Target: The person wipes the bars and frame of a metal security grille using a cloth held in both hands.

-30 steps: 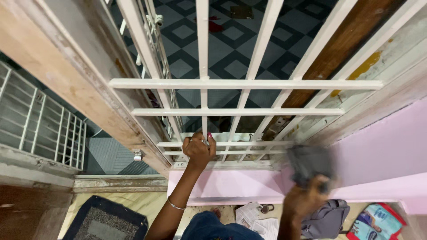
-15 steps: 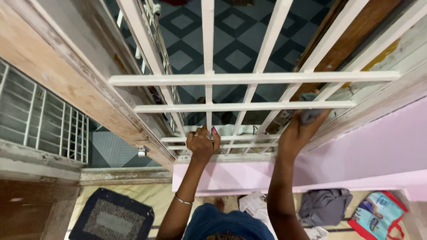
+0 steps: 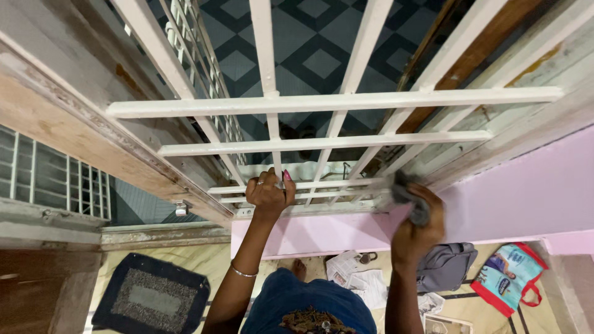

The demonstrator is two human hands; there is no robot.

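The left hand [image 3: 270, 193] has its grip closed tight around an upright bar of the white window grille [image 3: 334, 101], just where that bar meets the lowest pair of crossbars; fingers are curled fully round the metal, with a ring on one finger and a pink-painted nail showing at the top. A thin bangle [image 3: 242, 271] sits on that wrist. The right hand [image 3: 419, 227] is to the right, its grip closed on a bunched dark grey cloth [image 3: 405, 190], which is pressed against the lower right end of the grille, near where the bars meet the frame. The cloth looks crumpled and a little blurred, its top edge poking above the knuckles.

The grille is cream-white, with upright bars crossed by flat horizontal ones; beyond it lies a dark, diamond-patterned tiled floor [image 3: 309, 43]. Below the grille runs a pink wall [image 3: 513, 185]. On the near floor lie a dark blue mat [image 3: 148, 300] to the left, folded newspapers [image 3: 356, 278], a grey bag [image 3: 447, 266] and a red-edged carrier bag [image 3: 507, 278] to the right.
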